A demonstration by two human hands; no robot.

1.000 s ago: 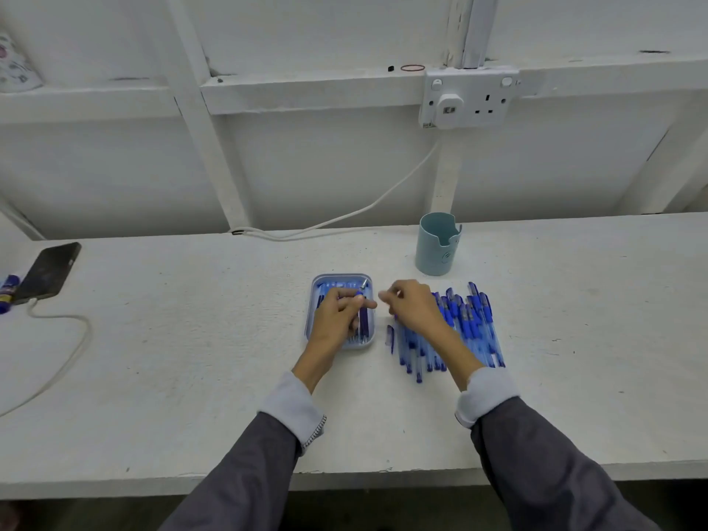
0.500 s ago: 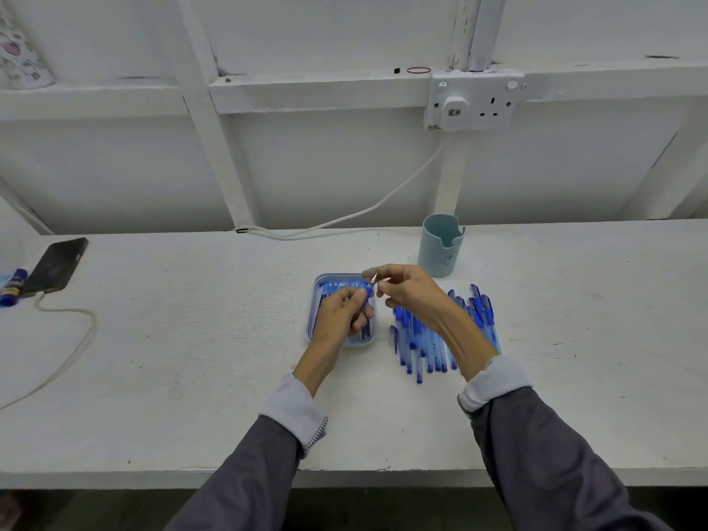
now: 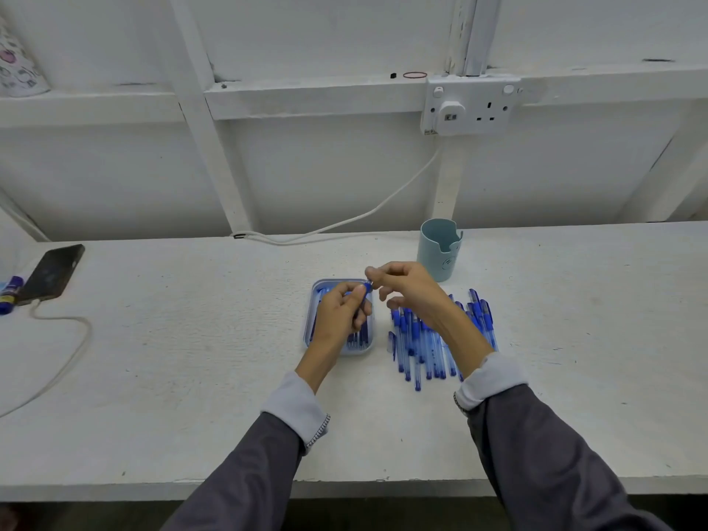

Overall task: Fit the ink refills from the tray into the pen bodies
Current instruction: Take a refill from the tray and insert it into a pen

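A small blue tray (image 3: 315,300) with several ink refills lies on the white bench. Above it my left hand (image 3: 343,314) grips a blue pen body (image 3: 364,292) that points up and to the right. My right hand (image 3: 408,289) pinches something small at that pen's upper end; I cannot tell what it is. A pile of several blue pens (image 3: 429,343) lies to the right of the tray, partly under my right wrist.
A pale blue cup (image 3: 438,249) stands behind the pens. A phone (image 3: 51,274) with a white cable (image 3: 57,377) and a blue glue stick (image 3: 9,295) lie at the far left. A socket (image 3: 469,105) with a cord hangs on the wall. The bench's front edge is near.
My right hand rose from the pen pile and came to the top of the pen in my left hand. My left hand lifted a little above the tray.
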